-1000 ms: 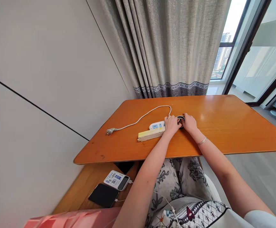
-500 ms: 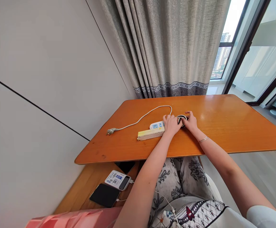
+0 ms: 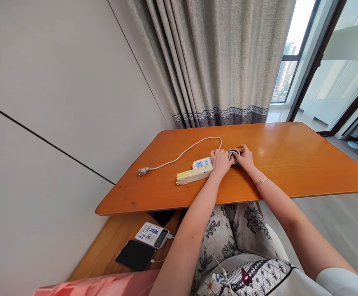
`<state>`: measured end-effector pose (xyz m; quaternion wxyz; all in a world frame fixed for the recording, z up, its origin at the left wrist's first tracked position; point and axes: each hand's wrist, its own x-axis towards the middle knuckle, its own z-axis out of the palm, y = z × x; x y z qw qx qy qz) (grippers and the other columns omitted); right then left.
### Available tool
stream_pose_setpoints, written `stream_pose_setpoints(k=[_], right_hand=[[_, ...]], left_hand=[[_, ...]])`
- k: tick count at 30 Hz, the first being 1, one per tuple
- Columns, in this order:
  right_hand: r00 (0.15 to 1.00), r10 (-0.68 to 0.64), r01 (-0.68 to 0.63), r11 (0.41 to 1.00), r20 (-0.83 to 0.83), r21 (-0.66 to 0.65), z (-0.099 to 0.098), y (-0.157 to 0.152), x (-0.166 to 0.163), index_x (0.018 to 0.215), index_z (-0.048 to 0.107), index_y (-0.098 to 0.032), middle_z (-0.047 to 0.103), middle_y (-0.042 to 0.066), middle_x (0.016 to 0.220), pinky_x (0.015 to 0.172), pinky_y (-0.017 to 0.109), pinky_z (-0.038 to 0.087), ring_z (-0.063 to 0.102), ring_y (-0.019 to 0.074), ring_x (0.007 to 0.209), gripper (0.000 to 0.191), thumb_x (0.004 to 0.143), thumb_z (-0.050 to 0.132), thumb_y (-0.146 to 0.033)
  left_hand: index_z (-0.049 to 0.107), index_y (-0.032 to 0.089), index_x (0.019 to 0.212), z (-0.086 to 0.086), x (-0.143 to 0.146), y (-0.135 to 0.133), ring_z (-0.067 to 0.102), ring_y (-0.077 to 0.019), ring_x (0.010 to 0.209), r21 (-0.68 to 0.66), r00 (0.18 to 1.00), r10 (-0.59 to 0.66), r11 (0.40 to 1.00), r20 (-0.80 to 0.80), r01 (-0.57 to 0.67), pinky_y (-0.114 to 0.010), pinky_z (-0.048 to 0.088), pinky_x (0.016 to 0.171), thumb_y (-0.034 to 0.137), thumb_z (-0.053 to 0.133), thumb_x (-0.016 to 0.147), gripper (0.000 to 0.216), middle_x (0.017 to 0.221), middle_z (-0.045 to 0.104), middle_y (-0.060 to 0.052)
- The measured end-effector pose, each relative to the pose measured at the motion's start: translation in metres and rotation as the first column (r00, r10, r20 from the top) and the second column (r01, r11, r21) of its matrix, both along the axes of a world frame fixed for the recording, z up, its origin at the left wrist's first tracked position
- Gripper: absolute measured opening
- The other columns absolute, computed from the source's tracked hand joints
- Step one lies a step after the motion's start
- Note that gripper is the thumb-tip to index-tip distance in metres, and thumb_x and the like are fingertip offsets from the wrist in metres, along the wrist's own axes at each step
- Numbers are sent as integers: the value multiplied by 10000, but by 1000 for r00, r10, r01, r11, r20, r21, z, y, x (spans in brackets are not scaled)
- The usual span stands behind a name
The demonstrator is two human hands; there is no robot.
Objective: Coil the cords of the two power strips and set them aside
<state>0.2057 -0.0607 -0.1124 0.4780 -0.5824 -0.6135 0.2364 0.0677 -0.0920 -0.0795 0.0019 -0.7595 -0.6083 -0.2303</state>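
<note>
Head view, centre of the frame: left hand (image 3: 220, 161) pressed flat over the right end of the white power strip (image 3: 202, 163), fingers curled down on it, closed on the strip as far as can be told. Right hand (image 3: 245, 157) just beside it, fingertips pinched around a small coil of dark and white cord (image 3: 233, 155) lying on the table (image 3: 290, 164); grip closed on the coil, thumb side hidden behind the knuckles. Both hands nearly touching, the coil sitting between them.

Judged from this: winding of the cord into a tidy loop at the strip's end. Worth keeping the left hand as an anchor so the strip does not slide on the glossy wood, and letting only the right hand turn the loops. Even loop size, each turn laid flat against the last, no twist forced into the cord. Light pinch only; a hard squeeze likely to kink the cord near the strip's housing.

Outward from the hands: yellow bar-shaped block (image 3: 193, 176) touching the strip's near side, to lower left of it. White cable (image 3: 182, 154) arcing from above the left hand out to the left, ending in a plug (image 3: 143, 170) near the table's left edge, slack and free. Grey curtain (image 3: 216, 61) filling the upper centre. Lower left, on a lower wooden shelf (image 3: 105, 246): a dark phone (image 3: 135, 255) and a white power bank (image 3: 152, 234), well apart from the work.
</note>
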Motion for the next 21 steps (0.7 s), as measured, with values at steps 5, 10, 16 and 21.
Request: stream_pose_setpoints(k=[5, 10, 16, 21], right_hand=[[997, -30, 33, 998, -70, 53, 1, 2, -2, 1063, 609, -201, 745, 100, 1110, 922, 376, 522, 687, 223, 948, 340, 756, 674, -334], [988, -35, 38, 999, -152, 16, -3, 8, 2, 1021, 630, -202, 711, 33, 866, 887, 384, 532, 662, 215, 837, 341, 733, 717, -360], [937, 81, -123, 987, -341, -101, -12, 18, 10, 1069, 605, -179, 717, 24, 799, 690, 324, 576, 675, 175, 699, 370, 778, 707, -382], [869, 266, -329, 940, -418, -87, -11, 20, 25, 1035, 659, -170, 763, 92, 929, 728, 353, 602, 721, 199, 795, 397, 796, 712, -481]], left_hand=[[718, 211, 863, 0, -3, 1, 521, -334, 1087, 33, 997, 15, 999, 79, -17, -504, 277, 1043, 361, 565, 938, 228, 1018, 685, -146], [705, 208, 816, -2, -6, 3, 518, -319, 1059, 38, 991, -3, 999, 134, -2, -498, 268, 1051, 297, 620, 881, 140, 978, 671, -131], [637, 224, 757, -2, -7, 2, 535, -289, 1055, 64, 984, -9, 998, 179, -3, -470, 296, 1061, 269, 622, 875, 127, 961, 660, -91], [641, 216, 781, -1, -8, 0, 550, -270, 1031, 63, 967, -39, 998, 252, 24, -445, 337, 1043, 239, 619, 885, 109, 927, 652, -80]])
